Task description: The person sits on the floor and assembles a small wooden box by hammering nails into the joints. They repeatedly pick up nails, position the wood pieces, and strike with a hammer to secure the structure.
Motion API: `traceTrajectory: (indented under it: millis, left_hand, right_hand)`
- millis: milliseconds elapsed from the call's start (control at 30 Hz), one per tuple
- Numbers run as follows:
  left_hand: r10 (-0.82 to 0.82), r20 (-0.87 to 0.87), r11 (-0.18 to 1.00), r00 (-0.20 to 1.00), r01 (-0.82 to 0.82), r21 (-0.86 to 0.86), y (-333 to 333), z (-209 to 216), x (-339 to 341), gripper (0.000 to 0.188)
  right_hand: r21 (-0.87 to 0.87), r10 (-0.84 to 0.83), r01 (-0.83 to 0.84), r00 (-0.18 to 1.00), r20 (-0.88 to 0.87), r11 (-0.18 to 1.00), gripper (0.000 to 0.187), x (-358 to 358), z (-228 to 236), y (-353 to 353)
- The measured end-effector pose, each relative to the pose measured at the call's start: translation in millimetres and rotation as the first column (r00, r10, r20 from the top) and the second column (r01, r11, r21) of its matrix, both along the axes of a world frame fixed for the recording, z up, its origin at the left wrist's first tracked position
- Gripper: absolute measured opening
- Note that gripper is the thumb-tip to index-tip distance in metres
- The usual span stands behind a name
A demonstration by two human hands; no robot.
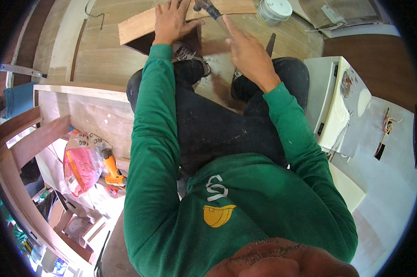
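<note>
A crumpled plastic bag (pixel 83 162), printed in pink, red and yellow with a band of dark lettering on white near its top, lies at the left of the scene, below a pale wooden panel and just beside an orange power tool. At the far edge, right of centre, stands a small round white tub (pixel 274 10) with its white lid on (any label on its side is too small to make out). Down in the near left corner, small colourful boxes (pixel 51 264) in blue, green and white sit packed together among wooden frames, their shapes blurred by the lens. No signs or screens show.
</note>
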State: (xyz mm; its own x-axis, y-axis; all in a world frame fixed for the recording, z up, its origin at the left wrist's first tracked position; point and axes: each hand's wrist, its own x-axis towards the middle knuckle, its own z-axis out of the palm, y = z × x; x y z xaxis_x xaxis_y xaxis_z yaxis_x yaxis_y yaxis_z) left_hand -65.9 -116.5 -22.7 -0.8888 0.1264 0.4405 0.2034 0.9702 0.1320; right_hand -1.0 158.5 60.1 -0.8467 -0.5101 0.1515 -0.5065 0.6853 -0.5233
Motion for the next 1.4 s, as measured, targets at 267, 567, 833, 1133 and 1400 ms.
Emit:
traceTrajectory:
  millis: [267, 567, 833, 1133, 1400]
  left_hand:
    - [-0.027, 0.021, 0.999, 0.999, 0.026, 0.033, 1.8, 10.4, 0.1, 0.1]
    - [-0.004, 0.006, 1.0, 1.0, 0.004, -0.003, 2.1, 3.1, -0.1, 0.092]
    - [0.033, -0.018, 0.991, 0.999, -0.035, -0.131, -11.5, -31.9, -6.5, 0.092]
    - [-0.032, -0.098, 0.998, 0.995, 0.026, -0.059, -2.6, -13.4, -4.6, 0.085]
    - [-0.017, -0.107, 0.994, 0.994, 0.005, -0.112, -12.3, -19.2, -5.1, 0.087]
  right_hand:
    - [0.004, -0.016, 0.017, 1.0, -0.022, 1.0, 0.069, 1.2, -4.9, -0.7]
    - [-0.125, -0.021, 0.004, 0.99, -0.138, 0.992, 0.072, 11.5, -2.4, -0.2]
    - [-0.12, -0.034, 0.027, 0.998, -0.051, 0.992, 0.072, 14.7, -2.0, -0.5]
    - [-0.054, -0.06, 0.058, 0.998, -0.036, 0.997, 0.071, 7.9, 6.8, -2.9]
    - [0.039, -0.005, 0.005, 1.0, 0.01, 0.999, 0.069, -1.5, 3.2, -2.6]
